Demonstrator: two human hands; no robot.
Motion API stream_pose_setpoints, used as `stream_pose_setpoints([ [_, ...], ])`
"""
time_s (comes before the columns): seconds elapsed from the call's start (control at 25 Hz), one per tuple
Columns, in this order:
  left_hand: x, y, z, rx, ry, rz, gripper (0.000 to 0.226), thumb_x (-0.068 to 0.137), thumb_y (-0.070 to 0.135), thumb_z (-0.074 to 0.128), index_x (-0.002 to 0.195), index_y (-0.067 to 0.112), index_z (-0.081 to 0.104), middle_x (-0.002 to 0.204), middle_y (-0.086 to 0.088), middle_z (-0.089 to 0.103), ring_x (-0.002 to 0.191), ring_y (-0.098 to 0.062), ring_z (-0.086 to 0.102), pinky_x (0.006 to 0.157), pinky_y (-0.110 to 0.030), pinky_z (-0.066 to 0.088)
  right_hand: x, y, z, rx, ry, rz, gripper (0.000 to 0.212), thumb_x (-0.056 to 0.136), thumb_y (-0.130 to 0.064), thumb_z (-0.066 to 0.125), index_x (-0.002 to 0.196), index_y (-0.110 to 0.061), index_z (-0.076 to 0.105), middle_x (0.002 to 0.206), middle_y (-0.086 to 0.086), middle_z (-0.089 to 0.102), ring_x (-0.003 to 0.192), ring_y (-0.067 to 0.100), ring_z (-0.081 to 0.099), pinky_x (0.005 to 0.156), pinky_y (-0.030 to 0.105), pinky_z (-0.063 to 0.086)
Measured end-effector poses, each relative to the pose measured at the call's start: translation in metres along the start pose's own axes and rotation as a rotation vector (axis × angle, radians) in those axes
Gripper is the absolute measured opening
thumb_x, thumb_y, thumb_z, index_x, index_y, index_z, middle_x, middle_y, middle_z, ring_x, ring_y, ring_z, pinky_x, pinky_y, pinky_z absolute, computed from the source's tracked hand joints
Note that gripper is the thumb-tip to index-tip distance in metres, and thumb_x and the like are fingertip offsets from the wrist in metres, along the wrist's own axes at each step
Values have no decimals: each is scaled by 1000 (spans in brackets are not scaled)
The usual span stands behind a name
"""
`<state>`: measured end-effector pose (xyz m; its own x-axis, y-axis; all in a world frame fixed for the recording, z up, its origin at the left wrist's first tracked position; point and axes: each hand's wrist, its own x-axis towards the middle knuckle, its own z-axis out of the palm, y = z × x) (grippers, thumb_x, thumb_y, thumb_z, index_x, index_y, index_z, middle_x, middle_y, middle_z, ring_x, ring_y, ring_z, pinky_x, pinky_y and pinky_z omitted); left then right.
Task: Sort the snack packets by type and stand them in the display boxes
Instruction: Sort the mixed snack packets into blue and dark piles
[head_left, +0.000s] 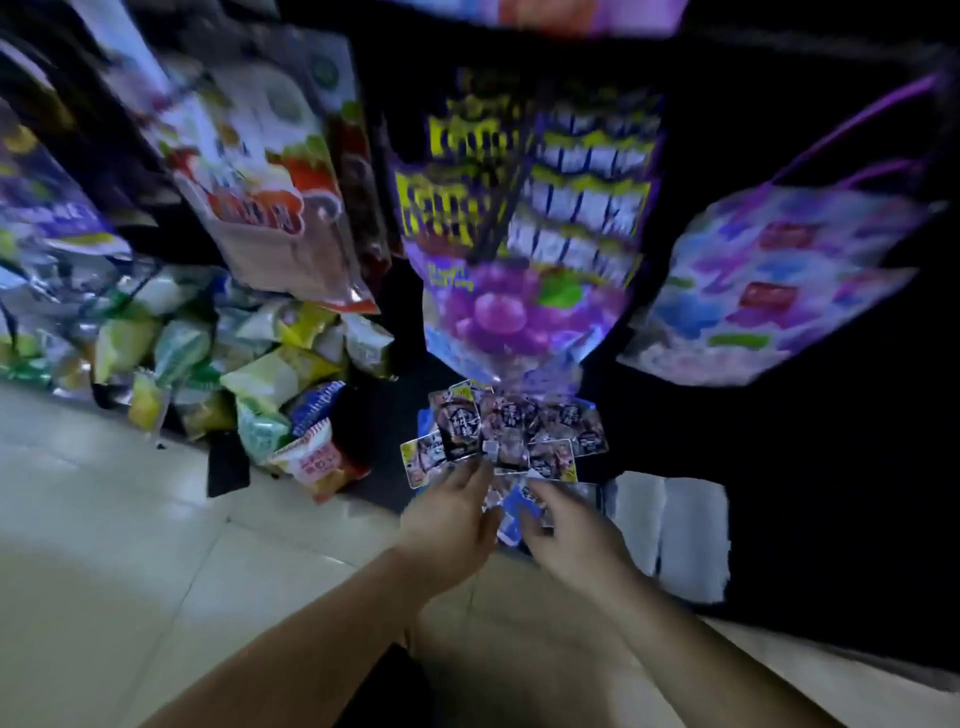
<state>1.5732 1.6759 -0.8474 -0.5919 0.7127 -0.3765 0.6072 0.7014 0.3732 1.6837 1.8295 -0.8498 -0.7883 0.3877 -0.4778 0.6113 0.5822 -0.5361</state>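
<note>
A cluster of small dark snack packets (511, 434) with white borders lies low in the middle, under a hanging purple grape candy bag (511, 306). My left hand (449, 519) reaches forward, its straight fingers touching the near edge of those packets. My right hand (566, 530) is beside it, fingers loosely bent over a blue and white packet (511, 514); motion blur hides whether it holds that packet. No display box is plainly visible.
A heap of green, yellow and white snack bags (244, 364) fills the low left shelf. Large candy bags (260, 171) hang above, and a purple patterned bag (779, 280) is at right. A white carton (675, 530) stands right of my hands. Pale floor tiles (130, 545) lie below.
</note>
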Motion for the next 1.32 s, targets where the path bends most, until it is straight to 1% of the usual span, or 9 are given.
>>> stream_pose_setpoints([
  [0.16, 67, -54, 83, 75, -37, 37, 58, 98, 45, 38, 152, 25, 36, 153, -3, 45, 133, -30, 50, 103, -43, 49, 70, 63, 66, -36, 24, 5, 53, 103, -50, 47, 154, -36, 38, 83, -17, 53, 64, 13, 59, 55, 30, 42],
  [0.24, 80, -62, 101, 73, -44, 56, 55, 99, 40, 45, 151, 24, 37, 151, -4, 46, 127, -31, 56, 96, -42, 53, 78, 85, 84, -42, 77, -7, 54, 102, -51, 48, 153, -37, 39, 112, -14, 65, 80, 11, 65, 65, 31, 51],
  [0.36, 74, -63, 103, 87, -47, 97, 58, 99, 41, 47, 152, 21, 34, 149, -7, 48, 123, -34, 59, 93, -42, 54, 65, 94, 89, -36, 133, 30, 56, 100, -51, 50, 153, -35, 40, 151, -7, 52, 124, 18, 59, 96, 36, 52],
  [0.64, 69, -31, 105, 90, -75, 306, 74, 99, 48, 50, 160, 24, 15, 161, -5, 32, 140, -31, 44, 108, -45, 46, 52, 106, 70, -189, 151, 157, 54, 98, -52, 50, 145, -26, 45, 141, 7, 55, 124, 28, 55, 98, 41, 50],
  [0.8, 112, -18, 133, 172, -101, 299, 72, 100, 49, 46, 160, 26, 13, 163, -6, 27, 143, -33, 38, 110, -50, 43, 89, 134, 84, -186, 175, 59, 54, 98, -50, 51, 147, -29, 45, 143, 0, 52, 124, 24, 57, 96, 37, 50],
  [1.0, 169, -39, 196, 319, -173, 232, 75, 101, 57, 39, 161, 26, 8, 170, -10, -5, 156, -36, -1, 122, -59, 15, 136, 192, 113, 3, 67, 115, 58, 97, -54, 52, 152, -41, 38, 147, -6, 52, 118, 15, 61, 93, 32, 52],
  [1.08, 192, -47, 218, 389, -220, 223, 77, 99, 63, 36, 161, 32, 3, 168, -9, -20, 154, -38, -18, 120, -67, -2, 138, 216, 116, -113, 142, 182, 49, 97, -52, 50, 145, -45, 43, 136, -5, 58, 107, 18, 64, 83, 34, 55],
  [1.2, 209, -61, 239, 434, -257, 198, 79, 95, 70, 35, 158, 43, -2, 164, -5, -31, 149, -39, -30, 111, -78, -10, 142, 216, 118, -267, 228, 207, 49, 98, -52, 45, 146, -43, 42, 139, -8, 55, 120, 22, 56, 88, 34, 50],
  [1.32, 213, -82, 257, 490, -248, 226, 79, 94, 71, 36, 156, 47, -8, 162, -2, -36, 145, -36, -39, 105, -84, -9, 158, 202, 142, -16, 218, 226, 51, 99, -53, 48, 148, -42, 42, 151, -8, 44, 131, 19, 51, 100, 36, 47],
])
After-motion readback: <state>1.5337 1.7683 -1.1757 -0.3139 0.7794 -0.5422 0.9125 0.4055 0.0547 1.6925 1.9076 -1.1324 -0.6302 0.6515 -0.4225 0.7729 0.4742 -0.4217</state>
